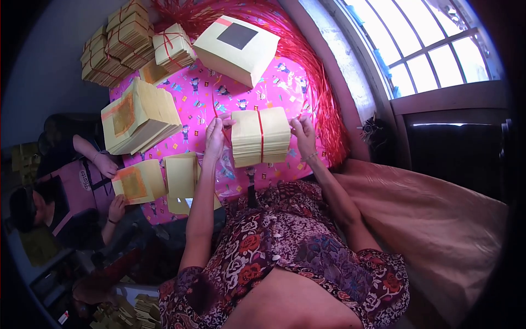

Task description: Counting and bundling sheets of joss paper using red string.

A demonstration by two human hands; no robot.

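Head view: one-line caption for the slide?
Left hand and right hand hold a stack of yellow paper wrapped with red string over a pink patterned cloth.

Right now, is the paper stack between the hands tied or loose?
Tied: a red string wraps the paper stack, held by left hand and right hand.

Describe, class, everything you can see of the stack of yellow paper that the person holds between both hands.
The stack of yellow paper is a thick block of pale yellow sheets, edges roughly squared. A thin red string runs around its middle from top to bottom. It is held above the pink patterned cloth, in front of the person's floral dress. The left hand grips its left side, where loose red string shows, and the right hand holds its right side. Nothing else touches it.
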